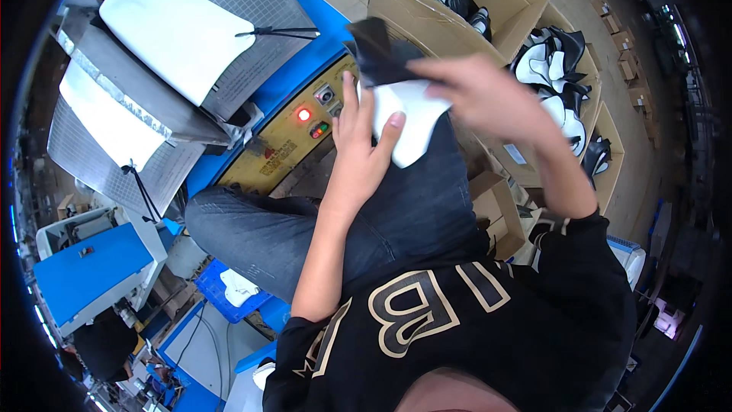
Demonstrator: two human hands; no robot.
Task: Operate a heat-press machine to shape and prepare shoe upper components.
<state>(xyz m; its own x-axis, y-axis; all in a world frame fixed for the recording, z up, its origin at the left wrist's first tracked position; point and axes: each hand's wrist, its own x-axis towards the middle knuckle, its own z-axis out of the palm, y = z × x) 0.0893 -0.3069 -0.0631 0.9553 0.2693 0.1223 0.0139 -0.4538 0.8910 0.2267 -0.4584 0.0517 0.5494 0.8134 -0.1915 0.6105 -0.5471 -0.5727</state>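
A black-and-white shoe upper point(412, 118) is above my lap, its white part lower and its black part at the top. On the left, my left hand point(360, 140) holds it, thumb lying over the white part and fingers stretched upward along its left edge. My right hand point(488, 98), blurred by motion, reaches in from the right. Its fingers close on the upper where black meets white; the exact fingertip contact is smeared.
Ahead on the left stands a machine with a yellow panel point(263, 154), a lit red button point(304, 114) and white covers point(177, 23) tied with black cords. At right, a cardboard box point(465, 27) and others beside it hold black-and-white uppers point(549, 61). A blue crate point(221, 290) sits lower left.
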